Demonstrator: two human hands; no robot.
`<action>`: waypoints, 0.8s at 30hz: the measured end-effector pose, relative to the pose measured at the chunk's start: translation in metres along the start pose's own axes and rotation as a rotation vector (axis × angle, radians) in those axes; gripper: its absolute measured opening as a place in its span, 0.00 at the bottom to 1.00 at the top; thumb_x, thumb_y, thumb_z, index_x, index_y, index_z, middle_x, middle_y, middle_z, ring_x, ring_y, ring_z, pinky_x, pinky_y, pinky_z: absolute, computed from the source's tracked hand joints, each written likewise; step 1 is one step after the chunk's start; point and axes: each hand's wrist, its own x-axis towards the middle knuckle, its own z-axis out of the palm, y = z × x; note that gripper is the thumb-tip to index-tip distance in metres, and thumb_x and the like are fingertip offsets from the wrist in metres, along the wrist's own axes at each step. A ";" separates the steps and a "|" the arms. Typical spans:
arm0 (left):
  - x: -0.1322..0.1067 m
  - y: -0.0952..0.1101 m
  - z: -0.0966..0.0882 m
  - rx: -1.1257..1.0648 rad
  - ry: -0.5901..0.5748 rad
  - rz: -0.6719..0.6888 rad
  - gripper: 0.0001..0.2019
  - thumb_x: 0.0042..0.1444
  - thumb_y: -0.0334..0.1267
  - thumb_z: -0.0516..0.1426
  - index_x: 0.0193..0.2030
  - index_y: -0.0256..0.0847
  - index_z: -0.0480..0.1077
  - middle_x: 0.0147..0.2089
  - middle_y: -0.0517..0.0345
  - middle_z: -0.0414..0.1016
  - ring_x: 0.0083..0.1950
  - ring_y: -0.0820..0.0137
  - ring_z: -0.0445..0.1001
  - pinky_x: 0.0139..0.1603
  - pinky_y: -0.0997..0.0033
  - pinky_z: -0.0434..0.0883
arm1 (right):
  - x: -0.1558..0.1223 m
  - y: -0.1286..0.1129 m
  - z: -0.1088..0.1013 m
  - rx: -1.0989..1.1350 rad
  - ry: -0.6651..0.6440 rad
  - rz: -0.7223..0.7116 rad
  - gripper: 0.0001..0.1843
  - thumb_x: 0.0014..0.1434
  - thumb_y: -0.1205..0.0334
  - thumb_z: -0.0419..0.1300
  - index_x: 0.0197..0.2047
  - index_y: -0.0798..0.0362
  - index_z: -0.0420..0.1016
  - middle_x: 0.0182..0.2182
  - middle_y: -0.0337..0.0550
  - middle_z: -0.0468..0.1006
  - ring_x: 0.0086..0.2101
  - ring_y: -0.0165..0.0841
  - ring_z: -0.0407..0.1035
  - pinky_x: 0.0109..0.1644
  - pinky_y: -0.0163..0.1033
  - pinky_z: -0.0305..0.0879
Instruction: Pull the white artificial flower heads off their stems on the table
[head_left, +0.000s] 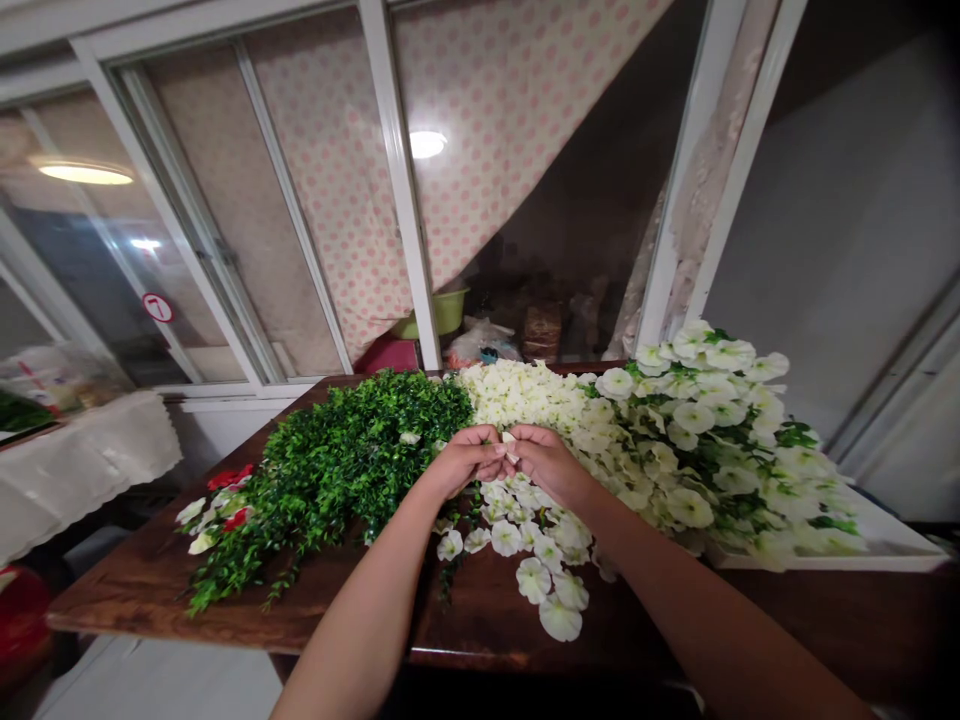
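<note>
My left hand (466, 462) and my right hand (546, 462) meet over the middle of the table, fingers closed in pinches. Between the fingertips shows a small pale white flower (510, 447), mostly covered by the fingers, so its shape is unclear. Just below the hands, a spray of open white flowers (534, 578) with some green leaves lies towards the table's front edge. Behind them spreads a heap of loose cream-white blossoms (525, 395). To the left of my left hand is a thick pile of green leafy stems (345, 460).
A dark wooden table (127, 580) carries everything. On the right, bunches of white flowers (694, 415) rest over a white tray (885, 545). A few red flowers (234, 478) lie far left. Behind stands a sliding window (397, 180); a lace-covered surface (90, 460) is at left.
</note>
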 end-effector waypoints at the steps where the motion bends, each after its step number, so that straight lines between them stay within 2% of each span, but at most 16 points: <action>1: 0.000 0.000 0.000 0.002 -0.003 0.001 0.14 0.48 0.40 0.65 0.26 0.37 0.63 0.14 0.65 0.62 0.17 0.77 0.61 0.26 0.75 0.59 | 0.000 0.000 -0.001 -0.006 -0.004 0.000 0.09 0.52 0.61 0.63 0.25 0.53 0.69 0.19 0.37 0.71 0.23 0.30 0.66 0.31 0.37 0.62; 4: 0.001 -0.001 -0.003 0.018 -0.011 0.006 0.14 0.49 0.41 0.65 0.26 0.36 0.64 0.15 0.65 0.63 0.18 0.77 0.62 0.26 0.75 0.60 | 0.001 -0.001 -0.002 -0.006 -0.028 0.008 0.08 0.53 0.61 0.63 0.25 0.53 0.70 0.20 0.37 0.71 0.24 0.30 0.67 0.32 0.38 0.63; 11: 0.003 -0.005 -0.007 0.039 -0.071 0.022 0.16 0.49 0.43 0.64 0.27 0.35 0.64 0.24 0.55 0.72 0.17 0.80 0.58 0.23 0.76 0.56 | 0.001 -0.007 -0.006 0.020 -0.085 0.044 0.09 0.52 0.60 0.65 0.27 0.55 0.71 0.21 0.38 0.71 0.25 0.30 0.67 0.33 0.38 0.63; 15: 0.006 -0.005 -0.005 0.056 -0.033 0.029 0.16 0.52 0.44 0.63 0.27 0.35 0.64 0.20 0.60 0.67 0.17 0.78 0.61 0.21 0.77 0.57 | 0.003 -0.009 -0.007 0.020 -0.038 0.040 0.11 0.50 0.58 0.65 0.26 0.53 0.68 0.20 0.36 0.70 0.23 0.29 0.66 0.31 0.37 0.61; 17: 0.007 -0.003 -0.005 0.070 0.024 0.021 0.15 0.53 0.45 0.62 0.28 0.36 0.64 0.19 0.61 0.67 0.17 0.77 0.62 0.19 0.77 0.58 | 0.004 -0.010 -0.009 -0.023 0.054 0.019 0.12 0.50 0.57 0.65 0.25 0.52 0.67 0.18 0.34 0.67 0.21 0.28 0.63 0.28 0.36 0.59; 19: 0.007 0.000 -0.007 0.083 0.096 0.014 0.15 0.53 0.48 0.60 0.34 0.35 0.67 0.22 0.58 0.71 0.17 0.76 0.64 0.18 0.77 0.60 | 0.006 -0.014 -0.013 -0.123 0.178 -0.035 0.13 0.50 0.55 0.64 0.24 0.51 0.65 0.16 0.32 0.64 0.19 0.28 0.61 0.27 0.36 0.58; 22: 0.008 0.003 -0.012 0.075 0.209 0.034 0.21 0.54 0.52 0.58 0.44 0.35 0.68 0.24 0.55 0.74 0.18 0.73 0.68 0.17 0.76 0.62 | 0.008 -0.031 -0.023 -0.404 0.451 -0.176 0.14 0.50 0.50 0.63 0.26 0.51 0.68 0.16 0.33 0.65 0.20 0.29 0.61 0.27 0.36 0.58; 24: 0.009 0.003 -0.015 0.063 0.279 0.049 0.21 0.53 0.51 0.58 0.44 0.35 0.69 0.24 0.56 0.74 0.18 0.73 0.68 0.17 0.76 0.62 | 0.011 -0.052 -0.028 -0.654 0.641 -0.293 0.14 0.50 0.49 0.63 0.30 0.52 0.72 0.19 0.35 0.69 0.22 0.30 0.62 0.28 0.36 0.57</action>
